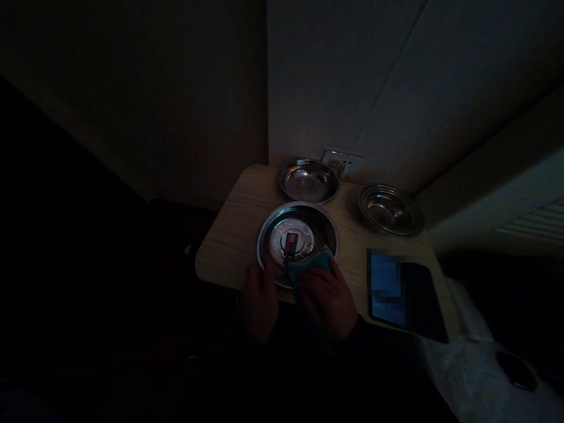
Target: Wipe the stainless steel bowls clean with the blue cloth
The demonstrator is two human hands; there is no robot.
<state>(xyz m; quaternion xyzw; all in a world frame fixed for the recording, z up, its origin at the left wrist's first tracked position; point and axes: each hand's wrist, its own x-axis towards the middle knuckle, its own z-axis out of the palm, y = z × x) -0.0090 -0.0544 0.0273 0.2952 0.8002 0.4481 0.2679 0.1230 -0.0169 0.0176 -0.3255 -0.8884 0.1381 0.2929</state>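
Note:
A shiny round metal dish [324, 226] with a dark rectangular label [291, 242] in its middle lies near the front edge of a small wooden table [233, 235]. At the dish's near left rim, my left hand [259, 302] is closed, its thumb along the edge; the other fingers are partly lost in the dark. My right hand [330, 301] is closed around a folded teal cloth [314, 264]. That cloth presses against the near right inside of the dish and covers part of it.
Behind stand two more metal dishes, one at the back [307, 181] and one at the right [390, 210]. A tablet or phone with a lit screen [386, 288] lies at the table's right. A wall socket [342, 163] sits behind. The room is very dark.

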